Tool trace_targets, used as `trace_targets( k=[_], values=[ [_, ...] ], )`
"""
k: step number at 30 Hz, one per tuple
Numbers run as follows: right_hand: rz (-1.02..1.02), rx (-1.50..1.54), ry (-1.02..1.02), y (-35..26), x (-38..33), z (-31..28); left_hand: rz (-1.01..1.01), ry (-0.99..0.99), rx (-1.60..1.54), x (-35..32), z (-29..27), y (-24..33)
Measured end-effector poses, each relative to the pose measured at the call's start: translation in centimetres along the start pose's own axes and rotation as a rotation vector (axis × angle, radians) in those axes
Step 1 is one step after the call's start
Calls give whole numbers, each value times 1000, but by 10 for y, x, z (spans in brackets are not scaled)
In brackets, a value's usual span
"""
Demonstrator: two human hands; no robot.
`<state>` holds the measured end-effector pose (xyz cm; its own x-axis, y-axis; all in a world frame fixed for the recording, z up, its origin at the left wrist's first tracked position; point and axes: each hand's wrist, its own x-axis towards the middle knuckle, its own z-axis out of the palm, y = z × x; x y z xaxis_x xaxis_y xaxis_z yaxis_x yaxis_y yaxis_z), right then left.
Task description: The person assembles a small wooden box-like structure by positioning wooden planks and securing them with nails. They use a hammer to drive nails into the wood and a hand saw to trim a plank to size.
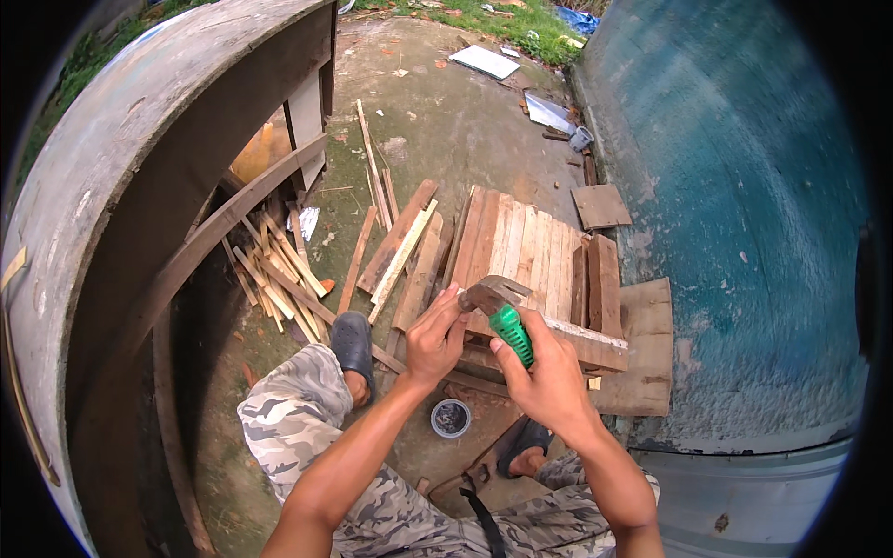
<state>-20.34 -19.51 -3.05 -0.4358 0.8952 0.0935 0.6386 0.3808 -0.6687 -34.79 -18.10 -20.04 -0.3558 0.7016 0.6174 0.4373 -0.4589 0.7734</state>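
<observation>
Mid-frame, the right grip (551, 374) wraps a green-handled metal claw hammer (511, 333). I can't tell whether the left grip (433, 340) pinches anything; light, square taps would spare its fingertips (450, 299).

Site: outdoor yard serving as makeshift woodworking spot. Evidence: stained hard ground (446, 112), upper centre; grass (530, 35), top edge; weathered blue-green wall (744, 232), right side; heap of wood strips (276, 286), left of centre; green-handled hammer (511, 329), mid-frame.
</observation>
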Motion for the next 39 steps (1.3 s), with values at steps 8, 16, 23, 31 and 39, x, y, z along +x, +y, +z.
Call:
trace_targets(
  k=[8,16,23,31,39],
  values=[
    [-265,122,344,-7,1,5,-15,-8,9,-9,3,-9],
    [-92,89,306,-16,-1,-7,56,-14,18,-9,5,-14],
    [86,-48,-28,-14,4,-9,14,-2,16,-6,6,-9],
    [94,-115,-171,-14,-1,-4,-27,-18,-3,-7,4,-9],
    [-50,81,240,-14,2,-2,39,-33,14,-5,4,-10]
  ],
)
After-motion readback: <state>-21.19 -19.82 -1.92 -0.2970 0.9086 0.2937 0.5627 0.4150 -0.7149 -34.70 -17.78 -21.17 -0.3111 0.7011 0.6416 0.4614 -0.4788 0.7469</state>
